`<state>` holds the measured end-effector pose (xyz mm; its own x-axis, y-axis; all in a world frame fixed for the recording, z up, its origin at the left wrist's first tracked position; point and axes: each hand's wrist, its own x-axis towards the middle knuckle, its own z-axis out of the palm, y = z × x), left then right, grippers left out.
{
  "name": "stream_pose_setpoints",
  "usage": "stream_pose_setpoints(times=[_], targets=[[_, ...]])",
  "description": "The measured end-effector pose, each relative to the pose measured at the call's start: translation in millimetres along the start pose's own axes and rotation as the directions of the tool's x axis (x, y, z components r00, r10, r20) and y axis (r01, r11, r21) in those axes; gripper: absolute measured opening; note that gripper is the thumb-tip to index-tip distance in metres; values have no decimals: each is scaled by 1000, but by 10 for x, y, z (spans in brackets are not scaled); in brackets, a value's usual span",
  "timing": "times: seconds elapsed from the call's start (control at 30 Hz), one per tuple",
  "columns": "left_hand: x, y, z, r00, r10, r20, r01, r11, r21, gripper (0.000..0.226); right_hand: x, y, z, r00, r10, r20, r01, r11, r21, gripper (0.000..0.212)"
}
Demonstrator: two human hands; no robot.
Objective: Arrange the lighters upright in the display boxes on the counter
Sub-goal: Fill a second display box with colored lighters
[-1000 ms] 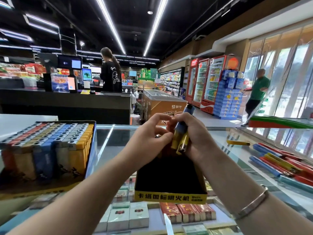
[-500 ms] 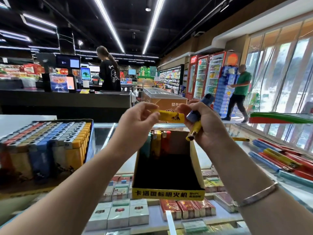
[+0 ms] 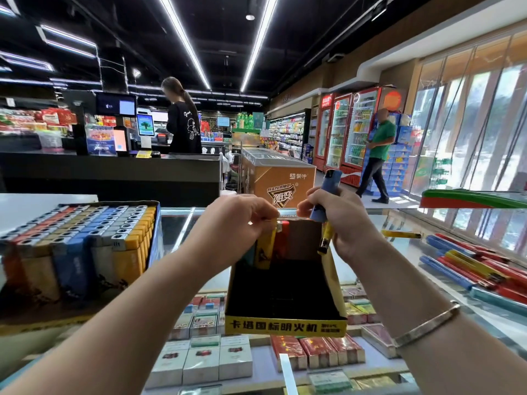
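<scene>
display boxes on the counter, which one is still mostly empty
The yellow-fronted display box under both hands: only a few lighters stand at its back. The display box on the left is packed full with upright lighters.

Yellow plastic lighter (image 3: pixel 263 248) upright at back-left of open yellow-fronted cardboard display box (image 3: pixel 285 325), beside red lighter (image 3: pixel 282 240); box mostly empty.

I count two display boxes (image 3: pixel 285 323) on the bench (image 3: pixel 182 223), one packed full and one nearly empty. The right hand (image 3: pixel 342 223) holds two lighters (image 3: pixel 328 192); the left hand (image 3: pixel 236 220) holds one yellow lighter (image 3: pixel 265 249).
</scene>
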<state>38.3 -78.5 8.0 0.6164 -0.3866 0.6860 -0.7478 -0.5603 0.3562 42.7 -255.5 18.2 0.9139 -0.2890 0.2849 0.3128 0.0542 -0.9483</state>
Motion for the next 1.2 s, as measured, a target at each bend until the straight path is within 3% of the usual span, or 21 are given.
stream_pose_setpoints(times=[0.2, 0.5, 0.63, 0.77, 0.97, 1.07, 1.2], targets=[[-26, -6, 74, 998, 55, -30, -50, 988, 149, 10, -6, 45, 30, 999, 18, 26, -17, 999, -38, 10], [18, -57, -26, 992, -38, 121, 19, 987, 157, 6, -28, 31, 40, 1000, 25, 16, -25, 1000, -18, 6], [-32, -8, -29, 994, 68, 82, -90, 952, 294, 17, -20, -16, 47, 997, -54, -51, 57, 996, 67, 9], [-58, 155, 37, 992, 128, 22, -130, 974, 188, 44, -48, -58, 87, 996, -62, -57, 75, 962, 261, 17], [-102, 323, 156, 975, 211, -71, -192, 960, 205, 36, -74, -83, 152, 997, 69, -45, -38, 865, 501, 19], [-101, 342, 139, 956, 245, -162, -222, 964, 148, 28, -65, -77, 164, 991, 133, -22, -100, 837, 539, 18], [-113, 395, 120, 927, 348, -140, -322, 929, 183, 21, -35, -18, 182, 973, 224, 63, -227, 853, 470, 16]])
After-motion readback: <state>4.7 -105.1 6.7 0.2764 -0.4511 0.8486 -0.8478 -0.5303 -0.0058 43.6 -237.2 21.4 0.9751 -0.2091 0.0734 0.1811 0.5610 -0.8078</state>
